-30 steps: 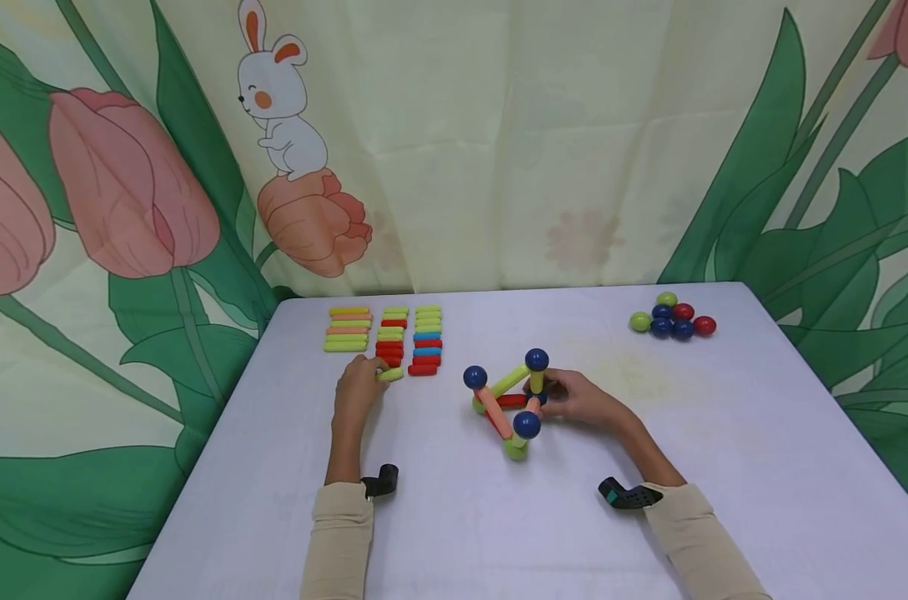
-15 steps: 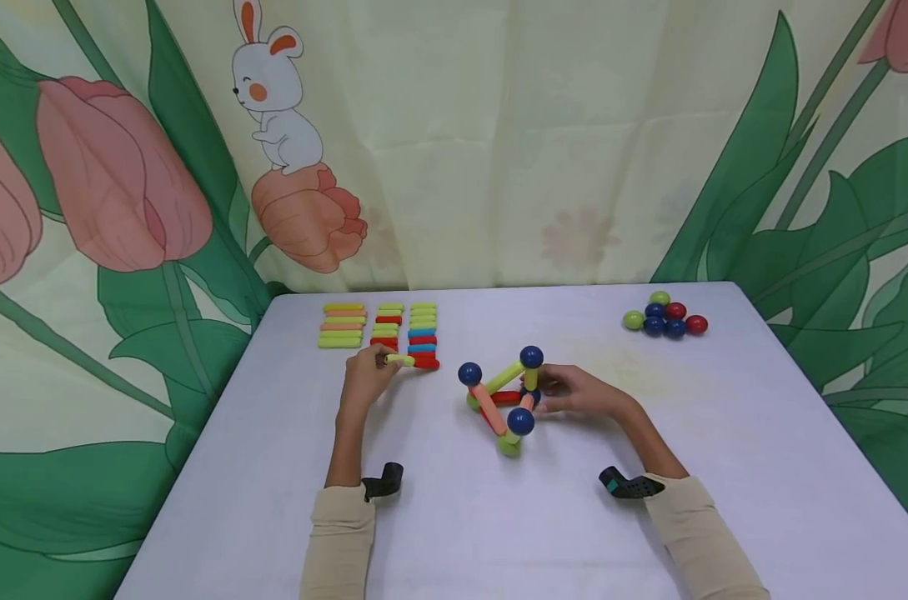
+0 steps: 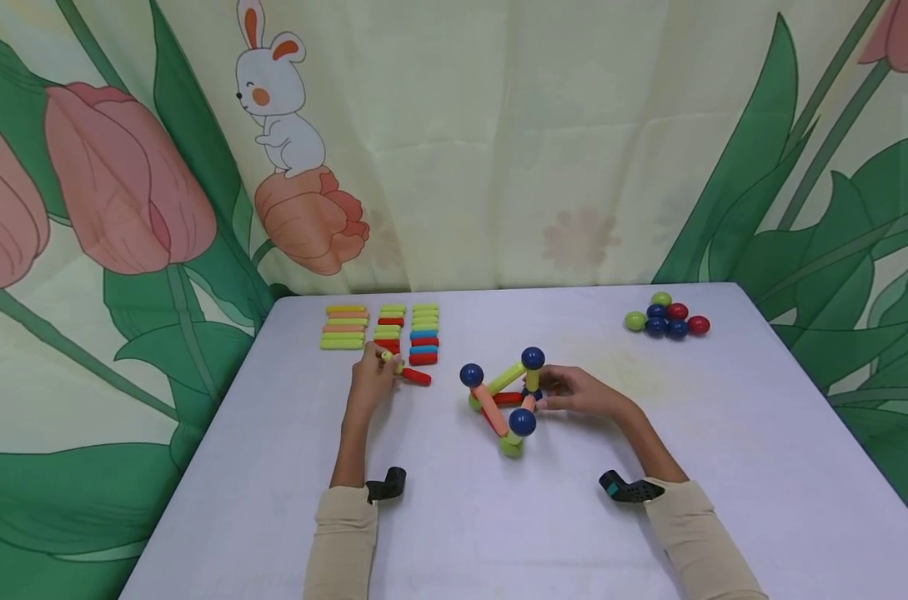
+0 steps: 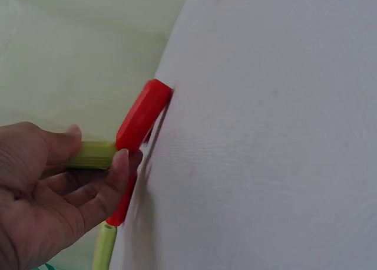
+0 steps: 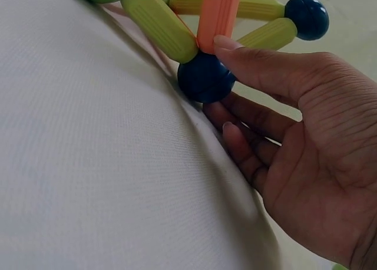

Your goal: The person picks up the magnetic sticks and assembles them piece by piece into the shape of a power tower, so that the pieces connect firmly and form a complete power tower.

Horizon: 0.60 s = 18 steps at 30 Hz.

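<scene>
In the head view, the ball-and-rod frame (image 3: 489, 410), built of glossy dark blue and green balls joined by red, salmon and yellow-green rods, stands on the white cloth-covered table (image 3: 454, 525). Left of the frame, the left hand (image 3: 371, 385) pinches a short light green rod (image 3: 388, 357). A short, bright red rod (image 3: 416, 377) extends from the green rod's end on the side towards the frame. Half a second ago this red rod lay against the near end of the rightmost column in the sorted rods (image 3: 425, 335), left of and beyond the frame; now it is apart from that column, nearer the person. The right hand (image 3: 583, 393) stays at the frame's right side, and the loose balls (image 3: 656, 326) lie beyond the frame to the right.

In the left wrist view, thumb and fingers are clamped on the green rod; the red rod meets its end at an angle, just beside the fingertips.

In the right wrist view, the thumb tip presses a salmon rod (image 5: 218, 16) of the frame just above a dark blue ball (image 5: 203, 80), with the other fingers bent beside and below that ball.
</scene>
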Tool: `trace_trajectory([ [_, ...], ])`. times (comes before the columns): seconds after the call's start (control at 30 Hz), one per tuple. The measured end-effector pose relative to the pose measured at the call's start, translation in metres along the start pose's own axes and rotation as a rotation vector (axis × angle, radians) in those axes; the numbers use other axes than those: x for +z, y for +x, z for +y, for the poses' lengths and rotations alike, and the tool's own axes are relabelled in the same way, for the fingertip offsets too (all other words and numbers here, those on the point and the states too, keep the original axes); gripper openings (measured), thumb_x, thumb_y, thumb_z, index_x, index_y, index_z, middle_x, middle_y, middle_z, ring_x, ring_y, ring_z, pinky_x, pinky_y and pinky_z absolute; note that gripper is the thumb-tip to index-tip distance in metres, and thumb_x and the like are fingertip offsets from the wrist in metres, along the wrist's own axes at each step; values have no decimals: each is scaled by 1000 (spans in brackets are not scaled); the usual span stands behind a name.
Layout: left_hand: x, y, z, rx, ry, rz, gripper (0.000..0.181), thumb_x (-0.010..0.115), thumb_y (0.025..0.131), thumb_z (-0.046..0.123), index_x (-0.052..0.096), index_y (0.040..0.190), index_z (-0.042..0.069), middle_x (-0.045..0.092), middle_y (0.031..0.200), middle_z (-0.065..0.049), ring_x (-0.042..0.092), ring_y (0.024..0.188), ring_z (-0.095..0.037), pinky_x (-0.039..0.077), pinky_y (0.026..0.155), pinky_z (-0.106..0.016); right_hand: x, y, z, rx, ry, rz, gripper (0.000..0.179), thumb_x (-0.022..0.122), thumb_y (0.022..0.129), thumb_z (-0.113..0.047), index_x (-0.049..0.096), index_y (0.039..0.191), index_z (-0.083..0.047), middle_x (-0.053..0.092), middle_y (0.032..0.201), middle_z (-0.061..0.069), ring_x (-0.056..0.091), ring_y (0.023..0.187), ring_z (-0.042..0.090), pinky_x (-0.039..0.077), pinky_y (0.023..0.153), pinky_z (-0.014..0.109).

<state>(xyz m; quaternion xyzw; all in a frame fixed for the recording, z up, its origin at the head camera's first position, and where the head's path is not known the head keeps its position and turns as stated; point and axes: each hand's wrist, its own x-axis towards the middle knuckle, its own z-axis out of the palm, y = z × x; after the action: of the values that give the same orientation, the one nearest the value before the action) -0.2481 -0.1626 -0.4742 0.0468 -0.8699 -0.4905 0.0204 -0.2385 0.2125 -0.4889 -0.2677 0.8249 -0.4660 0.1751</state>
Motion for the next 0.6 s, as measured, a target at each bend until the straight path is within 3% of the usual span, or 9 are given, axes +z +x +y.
trace_trajectory([
  [0.17, 7, 3, -6, 44, 117, -16, 22, 58, 99, 18, 41, 108, 6, 62, 94, -16, 65, 68, -18, 55, 63, -26, 0, 0, -2, 17, 0, -7, 49, 73, 88, -26, 56, 128, -5, 62, 124, 14, 59, 107, 25, 51, 89, 24],
  [0.27, 9, 4, -4, 64, 157, -1, 24, 58, 98, 17, 43, 112, 6, 58, 93, -16, 65, 71, -21, 56, 65, -30, 0, 1, -3, 19, -5, -17, 50, 73, 88, -27, 56, 129, -5, 62, 125, 15, 58, 109, 26, 50, 91, 25],
  [0.4, 9, 2, 3, 97, 225, 71, 32, 59, 98, 21, 47, 123, 5, 58, 108, -15, 62, 93, -26, 57, 80, -38, -1, 2, -4, 16, 5, -42, 51, 72, 89, -27, 54, 132, -6, 60, 129, 15, 57, 115, 29, 49, 96, 31],
  [0.5, 8, -3, 15, 163, 182, 134, 39, 61, 97, 22, 53, 130, 3, 61, 118, -15, 58, 106, -29, 55, 89, -43, -4, 1, -2, 4, 16, -48, 51, 71, 90, -25, 52, 132, -4, 59, 130, 16, 56, 118, 31, 49, 99, 38],
  [0.6, 11, -11, 37, 245, 23, 114, 40, 65, 94, 22, 59, 130, 3, 65, 117, -15, 61, 104, -29, 56, 88, -43, -7, -1, 0, -2, 46, -25, 49, 71, 90, -22, 52, 132, -4, 59, 129, 16, 56, 121, 33, 48, 102, 43],
])
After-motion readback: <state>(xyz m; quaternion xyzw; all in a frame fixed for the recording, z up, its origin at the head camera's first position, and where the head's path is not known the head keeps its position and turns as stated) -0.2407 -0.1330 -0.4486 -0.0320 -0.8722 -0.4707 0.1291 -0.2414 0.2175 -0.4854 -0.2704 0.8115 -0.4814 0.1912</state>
